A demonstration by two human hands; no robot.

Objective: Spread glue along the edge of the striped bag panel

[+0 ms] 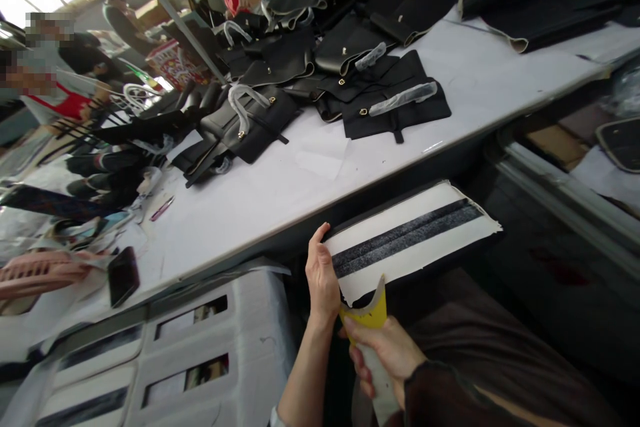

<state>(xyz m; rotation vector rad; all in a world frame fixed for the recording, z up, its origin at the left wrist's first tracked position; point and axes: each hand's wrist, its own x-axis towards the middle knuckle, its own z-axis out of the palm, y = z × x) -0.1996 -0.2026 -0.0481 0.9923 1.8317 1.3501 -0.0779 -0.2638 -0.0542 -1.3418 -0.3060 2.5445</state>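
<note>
A flat white panel (400, 267) with a dark speckled stripe down its middle and ragged edges is held over my lap. My left hand (323, 280) grips its near left end, thumb and fingers at the edge. In my right hand (385, 353) is a yellow tool (370, 317) with a concave, pointed end and a pale handle; its exact kind I cannot make out. The fingers wrap round the handle. The tool's pointed end lies at the panel's near lower corner, overlapping it in view; contact is unclear.
Beyond the panel runs a white worktable (280, 193), its edge close by. Black bags (400, 107) with wrapped handles and black material lie on it. A phone (123, 275) rests at left. Beside my left arm stands a pale crate (250, 320) with slots. Several people work behind.
</note>
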